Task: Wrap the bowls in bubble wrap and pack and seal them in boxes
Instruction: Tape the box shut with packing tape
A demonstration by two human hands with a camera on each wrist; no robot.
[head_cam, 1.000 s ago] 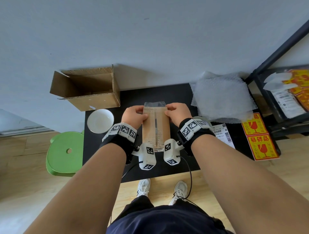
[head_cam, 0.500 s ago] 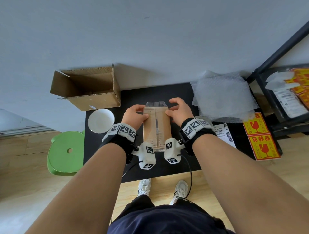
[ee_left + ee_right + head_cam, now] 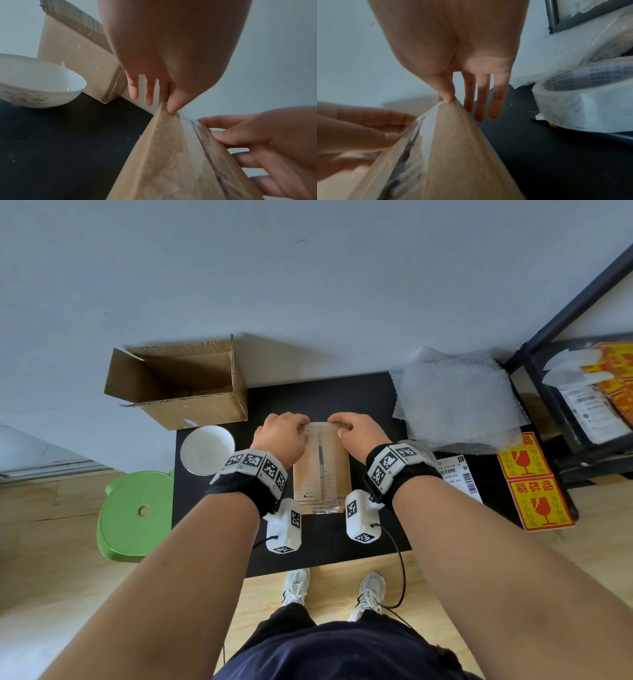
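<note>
A closed cardboard box [image 3: 322, 474] with clear tape along its top seam lies in the middle of the black table [image 3: 329, 542]. Both hands sit at its far end. My left hand [image 3: 284, 429] has its thumb on the far left corner, and its fingers [image 3: 149, 97] hang straight down behind the far edge. My right hand [image 3: 356, 431] mirrors it on the far right corner, thumb on the taped edge [image 3: 447, 100], fingers straight down. A bare white bowl [image 3: 207, 449] stands left of the box. The bubble wrap [image 3: 455, 402] lies at the back right.
An open empty carton [image 3: 178, 392] stands on its side at the back left. A clear tape roll [image 3: 583, 105] sits right of my right wrist. A shipping label [image 3: 459, 477] and fragile stickers [image 3: 534, 484] lie right. A green stool [image 3: 137, 515] stands left and a dark shelf [image 3: 582, 405] right.
Both hands have slid forward along the box top to its far edge. The clear tape end that stuck out past that edge is now folded down under the fingers.
</note>
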